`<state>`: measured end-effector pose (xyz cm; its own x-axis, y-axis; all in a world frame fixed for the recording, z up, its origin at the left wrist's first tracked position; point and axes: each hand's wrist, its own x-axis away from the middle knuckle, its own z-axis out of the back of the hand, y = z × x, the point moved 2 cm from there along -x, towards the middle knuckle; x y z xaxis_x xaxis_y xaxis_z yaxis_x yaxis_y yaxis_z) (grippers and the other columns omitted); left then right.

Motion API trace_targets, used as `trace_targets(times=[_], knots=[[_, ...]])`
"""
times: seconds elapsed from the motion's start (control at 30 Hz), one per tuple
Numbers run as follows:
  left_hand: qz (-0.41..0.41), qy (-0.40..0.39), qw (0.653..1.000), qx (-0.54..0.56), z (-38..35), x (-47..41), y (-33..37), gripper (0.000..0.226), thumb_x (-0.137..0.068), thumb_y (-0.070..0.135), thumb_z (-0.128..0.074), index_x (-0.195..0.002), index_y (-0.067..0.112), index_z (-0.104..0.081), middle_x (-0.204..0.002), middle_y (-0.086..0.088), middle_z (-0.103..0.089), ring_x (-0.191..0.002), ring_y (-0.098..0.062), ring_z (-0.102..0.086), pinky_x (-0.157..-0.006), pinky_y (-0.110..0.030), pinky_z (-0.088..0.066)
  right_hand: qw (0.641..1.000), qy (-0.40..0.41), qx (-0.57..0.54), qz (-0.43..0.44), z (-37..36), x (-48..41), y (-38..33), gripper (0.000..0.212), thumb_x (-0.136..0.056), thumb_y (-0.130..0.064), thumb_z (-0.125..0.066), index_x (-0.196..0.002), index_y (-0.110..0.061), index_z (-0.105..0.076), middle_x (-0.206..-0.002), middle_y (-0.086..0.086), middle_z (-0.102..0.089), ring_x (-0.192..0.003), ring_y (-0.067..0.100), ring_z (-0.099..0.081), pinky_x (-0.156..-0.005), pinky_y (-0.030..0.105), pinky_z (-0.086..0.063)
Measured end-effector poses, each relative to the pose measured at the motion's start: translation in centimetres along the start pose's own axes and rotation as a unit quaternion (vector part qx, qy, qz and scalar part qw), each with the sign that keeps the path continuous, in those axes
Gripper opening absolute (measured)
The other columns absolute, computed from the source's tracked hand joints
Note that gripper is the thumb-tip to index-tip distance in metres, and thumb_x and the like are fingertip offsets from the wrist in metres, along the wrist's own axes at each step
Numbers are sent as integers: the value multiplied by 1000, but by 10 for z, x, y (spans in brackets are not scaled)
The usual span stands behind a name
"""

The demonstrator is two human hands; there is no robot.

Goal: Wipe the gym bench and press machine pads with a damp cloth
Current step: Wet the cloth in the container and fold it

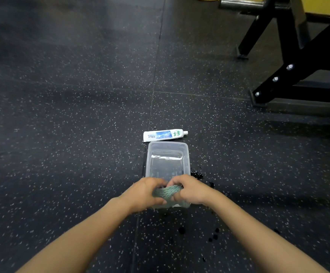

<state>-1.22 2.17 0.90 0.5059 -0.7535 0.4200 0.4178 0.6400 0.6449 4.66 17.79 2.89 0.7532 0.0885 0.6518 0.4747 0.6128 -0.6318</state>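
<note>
2 bare forearms come in from the bottom edge, converging. Left hand [144,192] and right hand [191,191] are both clenched on a teal-green cloth [167,193], which is bunched into a short roll between them. Fingers curl over the top of it and the knuckles nearly meet. Reads as wringing.

The cloth is held over the near end of a clear plastic tub [168,146] with shallow water in it. The tub stands on the speckled black floor [61,115]. Cannot tell whether the cloth touches the near rim, because the hands hide it.

Handling, as judged:
- Cloth looks looped or knitted: soft, limp, heavier when wet, likely to drip.
- Not fragile, so it can be held anywhere. The 2 ends suit twisting; a folded pad in 1 hand suits wiping.
- Tub looks thin-walled and light, and may skid or tip if leaned on.

Dark wet spots [196,175] lie just right of the tub, with more nearer the camera. A white tube [165,135] lies flat just beyond the tub's far end, cap to the right. A black machine frame [297,71] stands upper right, well apart. No pads in view.
</note>
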Motion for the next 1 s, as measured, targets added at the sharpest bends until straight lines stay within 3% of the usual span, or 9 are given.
trace_targets(times=[0.1,0.2,0.33,0.43,0.53,0.63,0.8,0.93,1.0], knots=[[0,6,1000,-23,21,16,18,35,-86,27,-75,-119,22,-67,-109,3,-66,-101,-14,-58,-90,-28,-45,999,23,-32,-1,13,25,-17,32,-86,4,-63,-83,-28,-58,-78,-10,-57,-69,4,-52,-61,20,-42],[-1,14,999,-39,47,36,44,22,-88,28,-73,-106,16,-70,-96,2,-58,-87,-14,-53,-74,-26,-37,998,48,-47,3,28,56,-41,36,-86,4,-65,-80,-30,-58,-82,-8,-59,-69,5,-53,-60,21,-44],[9,26,1000,-8,89,69,89,23,-87,26,-75,-106,16,-69,-94,5,-49,-85,-12,-49,-72,-23,-35,995,82,-47,15,51,103,-82,44,-87,3,-67,-78,-38,-55,-106,2,-51,-94,18,-54,-71,24,-43],[13,36,999,29,124,96,126,20,-84,19,-77,-99,18,-63,-93,8,-47,-83,-7,-49,-70,-15,-36,994,89,-62,18,72,144,-117,36,-87,3,-67,-100,-30,-64,-105,-4,-43,-104,19,-50,-83,24,-46],[8,54,995,83,165,126,168,26,-84,12,-75,-88,26,-55,-86,10,-54,-72,-1,-47,-66,-20,-37,993,99,-59,3,101,187,-152,51,-86,-1,-71,-132,-19,-56,-120,2,-48,-107,16,-51,-88,19,-39],[4,69,988,135,211,153,214,25,-87,10,-72,-86,26,-53,-77,7,-60,-63,-2,-46,-60,-23,-37,990,117,-79,-4,135,228,-185,57,-85,-4,-74,-135,-20,-54,-123,5,-58,-108,19,-57,-87,24,-45],[-28,122,966,225,284,181,296,21,-89,16,-72,-89,30,-56,-97,3,-71,-77,-9,-59,-61,-22,-47,976,162,-143,36,197,298,-235,48,-83,2,-72,-125,-17,-60,-115,2,-62,-101,16,-57,-81,24,-46],[-63,168,952,249,333,194,356,16,-91,13,-70,-92,25,-60,-97,8,-71,-87,-21,-67,-63,-46,-57,958,197,-188,93,242,352,-270,36,-85,2,-71,-111,-21,-62,-102,-2,-63,-88,10,-57,-75,18,-47],[-94,182,951,232,356,199,385,21,-90,12,-72,-94,29,-61,-100,13,-69,-96,-17,-67,-74,-47,-58,948,223,-197,110,263,379,-285,30,-87,1,-70,-107,-20,-63,-96,-6,-63,-82,5,-57,-71,14,-48]])
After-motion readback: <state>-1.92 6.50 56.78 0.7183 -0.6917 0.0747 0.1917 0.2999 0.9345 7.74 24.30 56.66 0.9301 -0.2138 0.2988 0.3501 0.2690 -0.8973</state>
